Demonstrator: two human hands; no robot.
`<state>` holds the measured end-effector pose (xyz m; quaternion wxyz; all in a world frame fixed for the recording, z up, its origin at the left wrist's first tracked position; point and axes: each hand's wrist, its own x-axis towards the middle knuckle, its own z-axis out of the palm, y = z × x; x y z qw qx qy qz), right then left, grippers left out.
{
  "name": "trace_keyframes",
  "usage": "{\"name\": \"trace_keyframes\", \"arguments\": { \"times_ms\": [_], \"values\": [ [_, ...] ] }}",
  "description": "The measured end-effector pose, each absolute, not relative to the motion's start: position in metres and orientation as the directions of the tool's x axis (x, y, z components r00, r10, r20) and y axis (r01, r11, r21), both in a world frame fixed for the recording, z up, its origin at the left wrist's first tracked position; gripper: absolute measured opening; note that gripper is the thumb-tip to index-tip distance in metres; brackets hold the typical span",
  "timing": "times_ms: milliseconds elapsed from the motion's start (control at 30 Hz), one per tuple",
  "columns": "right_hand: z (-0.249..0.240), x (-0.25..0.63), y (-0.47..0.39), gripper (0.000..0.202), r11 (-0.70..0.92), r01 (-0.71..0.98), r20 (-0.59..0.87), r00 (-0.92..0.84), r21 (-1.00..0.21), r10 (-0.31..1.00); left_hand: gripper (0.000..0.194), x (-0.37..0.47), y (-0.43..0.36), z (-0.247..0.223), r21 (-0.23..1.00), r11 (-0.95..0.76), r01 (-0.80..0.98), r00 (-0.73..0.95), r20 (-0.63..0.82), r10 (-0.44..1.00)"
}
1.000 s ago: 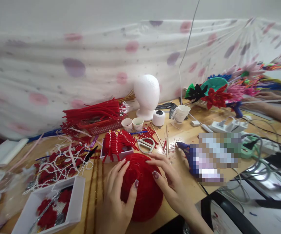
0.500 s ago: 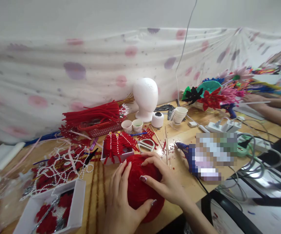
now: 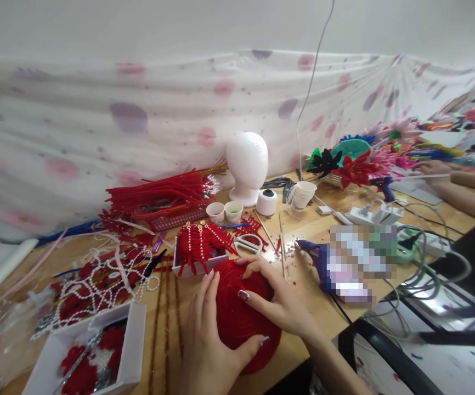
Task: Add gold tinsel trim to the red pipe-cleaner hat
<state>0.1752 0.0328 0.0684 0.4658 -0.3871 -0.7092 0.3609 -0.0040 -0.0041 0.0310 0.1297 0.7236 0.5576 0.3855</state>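
Note:
A round, dome-like red piece of coiled chenille stems (image 3: pixel 243 321) sits at the table's near edge, between my hands. My left hand (image 3: pixel 216 340) wraps its left side, fingers along the far left and thumb on the near side. From the right, my right hand (image 3: pixel 281 299) lies over its top, with bent fingers at the far rim and the thumb pressed on the coils. Just beyond it stand a small box of red tassel-like pieces with pearl strands (image 3: pixel 198 244) and a pair of white-handled scissors (image 3: pixel 248 245). The underside of the red piece is hidden.
A white foam head (image 3: pixel 248 164) stands at the back beside a basket of red chenille stems (image 3: pixel 175 214). Right lie a blue glue gun (image 3: pixel 317 260), power strips (image 3: pixel 377 214) and cables. A white box (image 3: pixel 133 345) is front left. Another person's arm (image 3: pixel 455 189) reaches in at right.
The view has shifted slightly. My hands keep nearly the same hold on the red piece, with the right thumb a little higher on it. The other person's hand has moved slightly.

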Motion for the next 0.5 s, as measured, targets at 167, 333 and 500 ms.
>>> {"name": "trace_keyframes", "arguments": {
  "times_ms": [167,333,500],
  "values": [
    [0.0647,0.1721,0.0356,0.012,0.456,0.190,0.407,-0.250,-0.869,0.879,0.096,-0.0067,-0.0038,0.0278,0.596,-0.369,0.713,0.111,0.424,0.899],
    [0.0595,0.1717,0.0361,0.017,0.472,0.142,0.452,-0.153,-0.870,0.879,0.097,-0.0110,-0.0030,0.0264,0.580,-0.370,0.726,0.126,0.416,0.901],
    [0.0602,0.1726,0.0347,0.027,0.476,0.210,0.426,-0.246,-0.854,0.871,0.097,-0.0070,-0.0057,0.0288,0.601,-0.333,0.727,0.077,0.411,0.909]
  ]
}}
